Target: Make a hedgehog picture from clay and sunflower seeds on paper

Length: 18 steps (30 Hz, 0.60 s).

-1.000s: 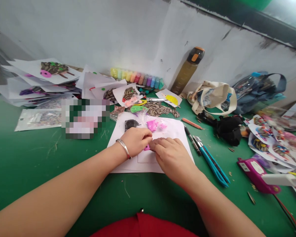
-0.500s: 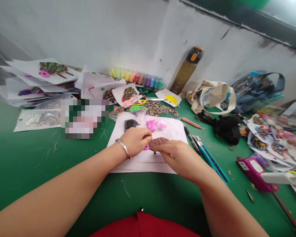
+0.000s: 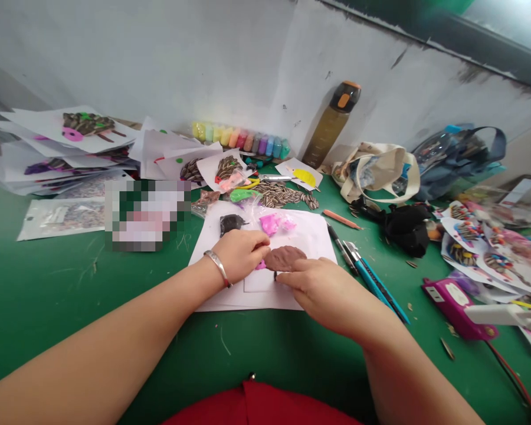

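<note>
My left hand (image 3: pixel 241 255), with a metal bangle (image 3: pixel 218 267) on the wrist, curls down on a white paper sheet (image 3: pixel 230 298). A small piece of pink clay (image 3: pixel 260 265) shows at its fingertips. My right hand (image 3: pixel 325 289) lies flat-fingered just below a flattened oval of brown clay (image 3: pixel 285 258), its fingertips at the clay's lower edge. A tiny dark speck (image 3: pixel 275 275) sits by those fingertips. Farther up the sheet lie a lump of black clay (image 3: pixel 230 224) and pink clay in clear plastic (image 3: pixel 274 223).
Striped sunflower seeds (image 3: pixel 283 195) lie heaped behind the sheet, by a row of pastel clay tubs (image 3: pixel 239 139) and a bottle (image 3: pixel 330 124). Blue-handled tools (image 3: pixel 371 283) lie to the right, and a magenta glue gun (image 3: pixel 451 307) and seed-decorated papers (image 3: pixel 482 260) beyond them.
My right hand has drawn back toward me and to the right, uncovering the flat brown clay, which now lies clear of its fingers. My left hand has barely moved.
</note>
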### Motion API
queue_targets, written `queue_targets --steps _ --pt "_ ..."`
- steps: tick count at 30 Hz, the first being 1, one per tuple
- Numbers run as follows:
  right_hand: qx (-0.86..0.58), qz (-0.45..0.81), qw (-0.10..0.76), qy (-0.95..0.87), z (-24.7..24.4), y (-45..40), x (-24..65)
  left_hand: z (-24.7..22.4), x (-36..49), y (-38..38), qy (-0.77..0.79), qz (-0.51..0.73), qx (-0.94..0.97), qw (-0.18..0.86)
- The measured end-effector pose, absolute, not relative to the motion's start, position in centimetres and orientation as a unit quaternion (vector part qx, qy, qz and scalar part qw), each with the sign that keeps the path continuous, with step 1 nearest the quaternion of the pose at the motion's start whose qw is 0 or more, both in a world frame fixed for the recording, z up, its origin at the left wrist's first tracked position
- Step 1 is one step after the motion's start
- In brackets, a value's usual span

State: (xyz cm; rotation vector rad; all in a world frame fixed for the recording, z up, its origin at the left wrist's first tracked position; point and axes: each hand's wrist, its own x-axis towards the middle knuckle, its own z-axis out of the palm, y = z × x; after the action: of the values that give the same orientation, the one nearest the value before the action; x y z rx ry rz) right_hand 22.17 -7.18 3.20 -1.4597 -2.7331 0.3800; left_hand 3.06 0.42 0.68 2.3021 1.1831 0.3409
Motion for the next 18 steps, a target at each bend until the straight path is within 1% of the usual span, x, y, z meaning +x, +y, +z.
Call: queue_targets --steps 2,5,7,14,18 --pt "-0.463 0.129 0.026 -0.876 3.4 -7.1 22.3 0.7 3.1 0.4 0.434 0.124 0.854 0.260" --pt "-0.457 0.159 0.101 -0.869 3.7 -7.1 22.6 0.6 3.0 0.3 0.429 0.117 0.859 0.254" --pt "-0.458 0.170 0.120 -0.864 3.8 -7.1 22.6 0.5 3.1 0.2 0.427 0.112 0.863 0.245" --pt "-0.453 0.148 0.002 -0.879 3.2 -6.9 22.4 1.1 3.3 -0.3 0.409 0.069 0.888 0.200" --pt "-0.458 0.135 -0.018 -0.878 3.2 -6.8 22.3 1.3 3.4 -0.6 0.394 0.055 0.898 0.186"
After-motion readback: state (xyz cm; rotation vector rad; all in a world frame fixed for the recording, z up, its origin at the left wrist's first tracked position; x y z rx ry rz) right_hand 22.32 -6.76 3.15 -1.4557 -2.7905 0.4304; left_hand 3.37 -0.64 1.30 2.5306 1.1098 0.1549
